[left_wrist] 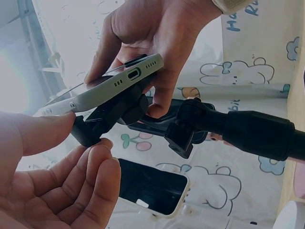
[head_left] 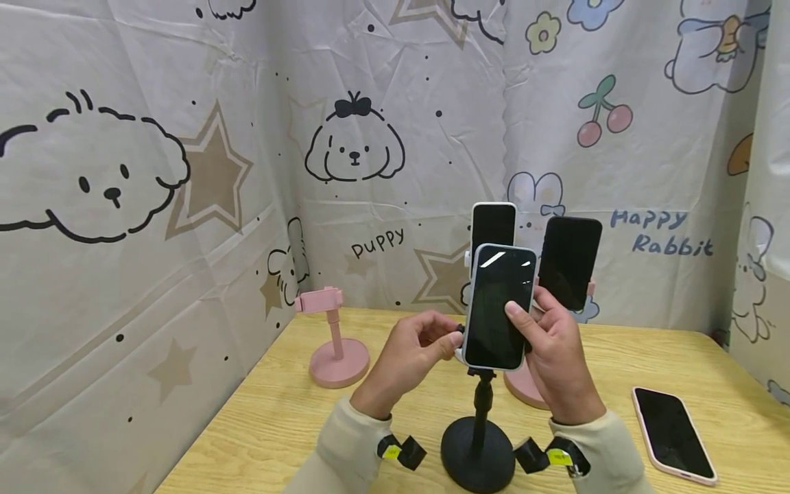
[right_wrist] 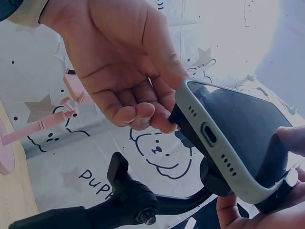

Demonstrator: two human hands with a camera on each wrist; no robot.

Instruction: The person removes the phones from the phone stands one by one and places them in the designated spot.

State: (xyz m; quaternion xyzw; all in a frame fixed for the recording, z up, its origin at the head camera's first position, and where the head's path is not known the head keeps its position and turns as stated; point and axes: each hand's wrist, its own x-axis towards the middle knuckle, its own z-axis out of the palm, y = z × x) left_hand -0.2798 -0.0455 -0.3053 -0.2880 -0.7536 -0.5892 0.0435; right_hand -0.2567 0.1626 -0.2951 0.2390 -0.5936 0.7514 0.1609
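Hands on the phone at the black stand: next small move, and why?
Probably ease the end of the black clamp outward and over the phone's edge, using the left hand. That hand pinches this end, which looks to sit behind the phone rather than over its edge, while the right hand holds the phone's other side.

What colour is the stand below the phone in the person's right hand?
The stand is black, round base included; the head view shows it best.

Beige sleeves (head_left: pixel 348 442); black wrist bands (head_left: pixel 412 453), yellow labels (head_left: pixel 559 457).
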